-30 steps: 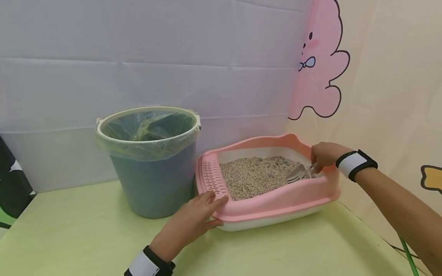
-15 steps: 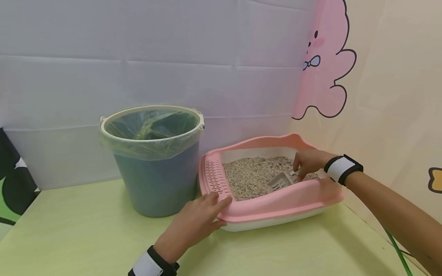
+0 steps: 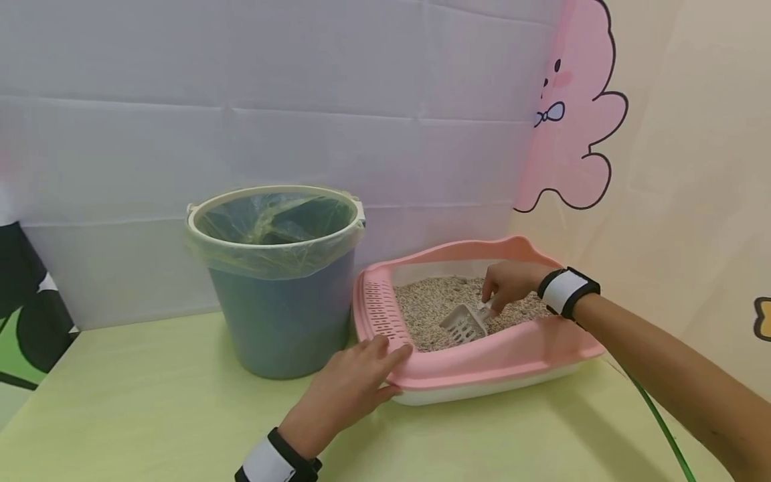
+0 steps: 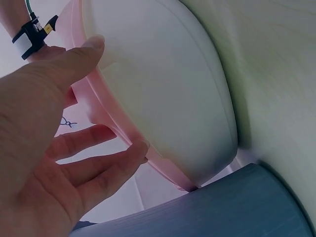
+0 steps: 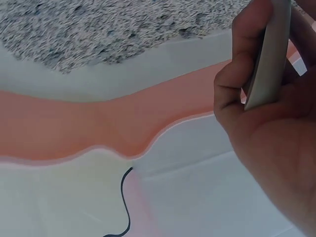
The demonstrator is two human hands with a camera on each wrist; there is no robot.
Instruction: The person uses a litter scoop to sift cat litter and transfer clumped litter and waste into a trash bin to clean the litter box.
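On the green table [image 3: 150,408], a litter box [image 3: 482,365] is steadied.
Its rim is pressed by the spread left hand [image 3: 349,391]; a slotted scoop [image 3: 464,323] is gripped by the right hand [image 3: 508,284] over the litter [image 3: 430,304].

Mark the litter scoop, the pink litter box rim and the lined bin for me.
litter scoop [image 3: 462,324], head view, on its slotted white blade.
pink litter box rim [image 3: 482,358], head view, on the near front edge.
lined bin [image 3: 289,321], head view, on its blue-grey outer wall.
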